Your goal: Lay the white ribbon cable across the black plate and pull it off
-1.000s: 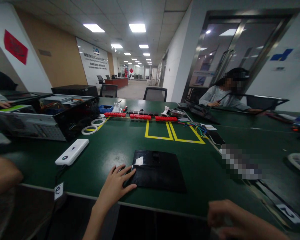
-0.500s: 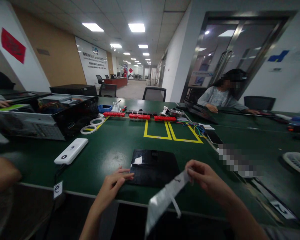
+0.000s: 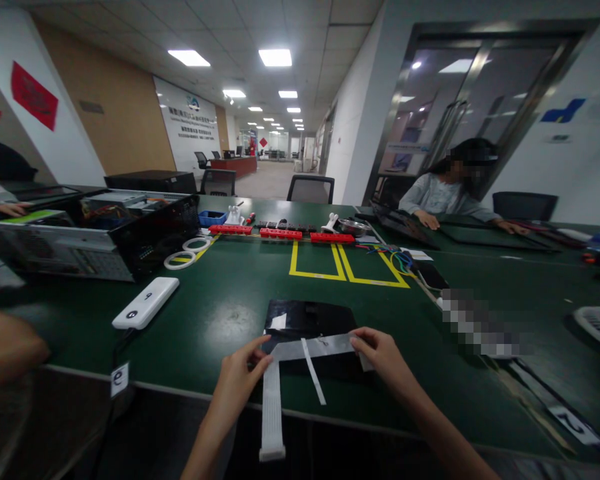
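Observation:
A silvery-white flat ribbon cable (image 3: pixel 337 344) is stretched between my two hands, above a glossy black panel (image 3: pixel 293 311) at the near table edge. My left hand (image 3: pixel 241 373) pinches it at a fold on the left, where a ribbed length hangs down to a pale connector. On the right end, my right hand (image 3: pixel 380 357) has its fingers closed around the cable. A narrow white strip (image 3: pixel 314 373) dangles from its middle section. The lower part of the panel is partly covered by the cable and hands.
Left of my hands lies a white power strip (image 3: pixel 147 302); an opened computer case (image 3: pixel 125 230) stands behind it. Red trays (image 3: pixel 281 233) line the far side, beyond yellow tape outlines (image 3: pixel 317 275). A person sits across on the right, and another person's arm is at left.
My left hand has left the black panel and now grips the cable. My right hand has shifted slightly, and the cable has gone from hanging diagonally to stretched nearly level.

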A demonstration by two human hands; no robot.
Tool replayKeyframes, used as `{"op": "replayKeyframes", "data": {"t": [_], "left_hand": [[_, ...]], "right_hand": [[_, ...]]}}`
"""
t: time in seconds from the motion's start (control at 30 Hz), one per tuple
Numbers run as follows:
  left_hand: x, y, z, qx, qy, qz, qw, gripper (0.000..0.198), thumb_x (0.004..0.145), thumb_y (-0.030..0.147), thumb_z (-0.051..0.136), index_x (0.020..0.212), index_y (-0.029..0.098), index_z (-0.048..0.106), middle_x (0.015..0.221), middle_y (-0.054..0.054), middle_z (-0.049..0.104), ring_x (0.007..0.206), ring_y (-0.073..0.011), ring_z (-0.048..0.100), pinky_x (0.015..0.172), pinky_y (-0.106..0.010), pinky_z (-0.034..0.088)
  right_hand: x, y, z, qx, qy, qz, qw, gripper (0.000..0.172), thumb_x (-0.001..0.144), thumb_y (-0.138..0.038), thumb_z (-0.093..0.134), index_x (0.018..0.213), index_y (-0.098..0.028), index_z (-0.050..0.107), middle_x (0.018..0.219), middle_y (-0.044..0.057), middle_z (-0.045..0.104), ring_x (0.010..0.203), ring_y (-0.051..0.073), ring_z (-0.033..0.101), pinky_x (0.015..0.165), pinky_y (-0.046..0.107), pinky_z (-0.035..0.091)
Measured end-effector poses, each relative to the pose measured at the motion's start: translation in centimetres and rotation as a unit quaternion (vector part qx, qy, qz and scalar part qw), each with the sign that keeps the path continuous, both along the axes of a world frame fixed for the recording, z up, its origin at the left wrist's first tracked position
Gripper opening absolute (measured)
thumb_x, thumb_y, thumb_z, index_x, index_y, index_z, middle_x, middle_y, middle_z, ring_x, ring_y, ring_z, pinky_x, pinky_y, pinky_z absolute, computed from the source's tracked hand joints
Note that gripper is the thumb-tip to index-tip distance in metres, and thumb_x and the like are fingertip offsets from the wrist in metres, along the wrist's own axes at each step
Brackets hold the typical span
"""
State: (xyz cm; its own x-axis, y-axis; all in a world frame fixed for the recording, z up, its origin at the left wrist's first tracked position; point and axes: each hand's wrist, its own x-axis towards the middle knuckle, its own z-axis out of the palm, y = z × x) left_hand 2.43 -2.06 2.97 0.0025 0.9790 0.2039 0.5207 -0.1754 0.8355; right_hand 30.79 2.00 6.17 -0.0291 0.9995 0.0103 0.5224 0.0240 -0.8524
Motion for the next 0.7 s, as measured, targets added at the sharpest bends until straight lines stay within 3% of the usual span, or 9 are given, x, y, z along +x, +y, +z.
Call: {"op": "replayKeyframes", "data": {"t": [0.2,0.37,0.5,0.7], "left_hand": [[0.4,1.1,-0.1,0.062,0.048,0.025,0.997,0.025,0.080,0.026,0.052,0.102,0.020,0.064,0.077,-0.001,0.070,0.069,-0.0189,0.066,0.067,-0.031,0.052],[0.6,1.4,-1.2,0.117,0.106,0.038,0.987,0.023,0.084,0.021,0.049,0.101,0.019,0.064,0.080,-0.003,0.069,0.071,-0.0182,0.065,0.068,-0.031,0.052],[1.5,1.1,-0.8,0.151,0.212,0.046,0.964,0.025,0.087,0.019,0.046,0.105,0.019,0.063,0.090,-0.005,0.068,0.085,-0.0219,0.063,0.077,-0.038,0.051],[5.2,-0.3,0.3,0.208,0.338,-0.069,0.915,0.036,0.088,0.032,0.049,0.120,0.016,0.054,0.122,-0.009,0.060,0.117,-0.0275,0.049,0.102,-0.051,0.032]], "right_hand": [[1.2,0.1,-0.3,0.007,-0.083,0.045,0.995,0.029,0.076,-0.038,0.053,0.085,-0.016,0.069,0.086,0.008,0.069,0.080,0.021,0.063,0.073,0.032,0.047],[0.9,-0.1,-0.6,0.024,-0.126,0.041,0.991,0.028,0.075,-0.037,0.052,0.087,-0.017,0.067,0.075,0.004,0.067,0.069,0.018,0.061,0.063,0.028,0.045],[0.4,-0.3,-0.8,0.050,-0.151,0.038,0.987,0.025,0.075,-0.035,0.050,0.082,-0.017,0.065,0.067,0.002,0.063,0.063,0.016,0.058,0.059,0.026,0.042],[0.4,-0.5,-0.9,0.058,-0.162,0.045,0.984,0.024,0.078,-0.035,0.048,0.084,-0.017,0.063,0.071,0.003,0.063,0.066,0.016,0.058,0.061,0.027,0.042]]}}
